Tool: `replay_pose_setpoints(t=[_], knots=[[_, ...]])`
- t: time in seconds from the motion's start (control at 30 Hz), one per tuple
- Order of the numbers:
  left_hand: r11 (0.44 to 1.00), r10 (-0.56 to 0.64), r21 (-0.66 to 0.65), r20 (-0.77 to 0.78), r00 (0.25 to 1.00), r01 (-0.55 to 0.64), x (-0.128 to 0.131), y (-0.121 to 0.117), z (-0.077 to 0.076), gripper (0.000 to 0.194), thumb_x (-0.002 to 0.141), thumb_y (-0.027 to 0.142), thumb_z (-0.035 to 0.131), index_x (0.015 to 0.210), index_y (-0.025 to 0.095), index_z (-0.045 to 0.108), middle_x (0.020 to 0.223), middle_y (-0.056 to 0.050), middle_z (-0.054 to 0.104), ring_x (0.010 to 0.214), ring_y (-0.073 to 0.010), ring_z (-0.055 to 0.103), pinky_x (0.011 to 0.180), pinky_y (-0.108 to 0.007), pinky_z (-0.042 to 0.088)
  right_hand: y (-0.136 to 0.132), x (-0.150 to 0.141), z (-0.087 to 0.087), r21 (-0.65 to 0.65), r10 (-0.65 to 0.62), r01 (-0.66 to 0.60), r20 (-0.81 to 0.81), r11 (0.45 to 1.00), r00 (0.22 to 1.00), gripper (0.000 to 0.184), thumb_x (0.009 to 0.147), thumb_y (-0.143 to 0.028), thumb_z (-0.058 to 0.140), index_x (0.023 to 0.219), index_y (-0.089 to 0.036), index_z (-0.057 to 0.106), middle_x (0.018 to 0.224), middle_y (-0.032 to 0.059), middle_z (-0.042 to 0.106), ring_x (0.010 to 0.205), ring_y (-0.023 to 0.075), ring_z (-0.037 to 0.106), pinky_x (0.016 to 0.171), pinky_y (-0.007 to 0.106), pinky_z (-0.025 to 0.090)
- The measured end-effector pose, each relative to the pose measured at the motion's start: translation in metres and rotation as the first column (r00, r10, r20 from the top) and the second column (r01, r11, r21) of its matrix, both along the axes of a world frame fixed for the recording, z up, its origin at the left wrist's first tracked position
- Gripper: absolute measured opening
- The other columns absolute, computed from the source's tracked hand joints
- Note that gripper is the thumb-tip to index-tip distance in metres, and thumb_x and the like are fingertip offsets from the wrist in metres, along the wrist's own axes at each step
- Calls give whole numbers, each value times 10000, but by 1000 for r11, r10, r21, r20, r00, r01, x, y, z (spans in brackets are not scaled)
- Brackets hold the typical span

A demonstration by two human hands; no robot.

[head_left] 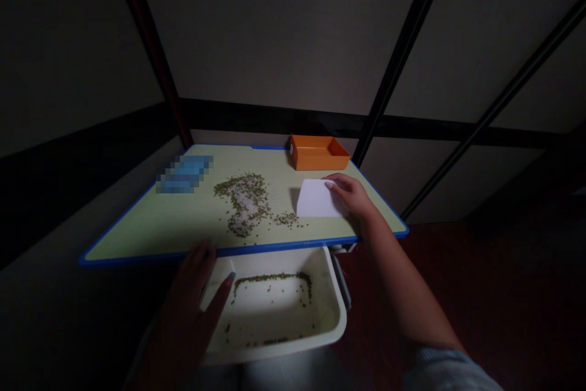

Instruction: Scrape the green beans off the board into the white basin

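My right hand [348, 193] pinches a white card [318, 199] by its right side, thumb on the near face, and the card stands tilted on the tabletop. Left of the card lies a scattered pile of small green beans [242, 182] mixed with white grains [247, 205]. A few loose beans [286, 219] lie between pile and card. In shadow, my left hand [196, 299] is at the left rim of a white plastic bin [336, 318] below the table's front edge, thumb inside and fingers outside. Green beans line the bin's floor edges.
The pale green tabletop [151, 232] has a raised-looking blue edge [284, 249]. An orange open box [320, 160] stands at the back right. A blurred blue item [185, 173] lies at the left. Dark-framed panels [274, 31] rise behind the table.
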State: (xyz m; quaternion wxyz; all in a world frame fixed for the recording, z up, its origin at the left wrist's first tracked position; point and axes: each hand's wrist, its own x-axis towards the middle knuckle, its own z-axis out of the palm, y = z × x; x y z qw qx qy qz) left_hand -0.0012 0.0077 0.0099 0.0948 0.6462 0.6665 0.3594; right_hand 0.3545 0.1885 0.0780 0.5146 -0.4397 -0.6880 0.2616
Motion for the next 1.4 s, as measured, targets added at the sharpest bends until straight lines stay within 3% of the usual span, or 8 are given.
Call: replay_pose_setpoints(t=[0.13,0.4,0.67,1.0,1.4], knots=[[1000,-2,16,-2,1000,2,-1,0,-2,664,877,607,440,1425,235,483,1609,-76,386,1505,-275,294,1222,-531,272,0,0,-1,-18,28,-28,-14,999,1000,306,768,-479,708,901,-205,740,980,81,757,917,245,661,846,380,495],[1000,7,-19,7,1000,-6,0,0,2,718,859,642,431,1414,191,497,1606,-102,386,1504,-286,300,1226,-523,272,0,2,0,-36,55,-56,-28,998,998,307,752,-475,723,882,-197,745,946,83,750,897,242,657,823,375,496],[1000,1,8,1,1000,-1,-2,1,-3,641,880,583,438,1434,261,470,1614,-57,382,1506,-268,302,1234,-521,257,1,1,-1,-18,59,-59,-8,998,998,324,738,-491,734,875,-198,749,943,82,754,910,250,660,840,379,498],[996,17,-91,20,1000,-15,3,-1,10,796,838,692,381,1439,175,464,1623,-97,358,1521,-276,260,1249,-489,226,1,3,0,-25,56,-56,-20,998,998,319,729,-492,740,859,-201,752,939,88,752,902,253,658,828,378,492],[997,18,-71,34,999,-15,5,1,10,817,830,709,387,1418,152,489,1607,-124,381,1511,-284,287,1245,-498,225,1,5,-1,-72,76,-79,-42,994,996,293,712,-470,762,836,-205,744,887,71,741,822,228,643,760,354,485]])
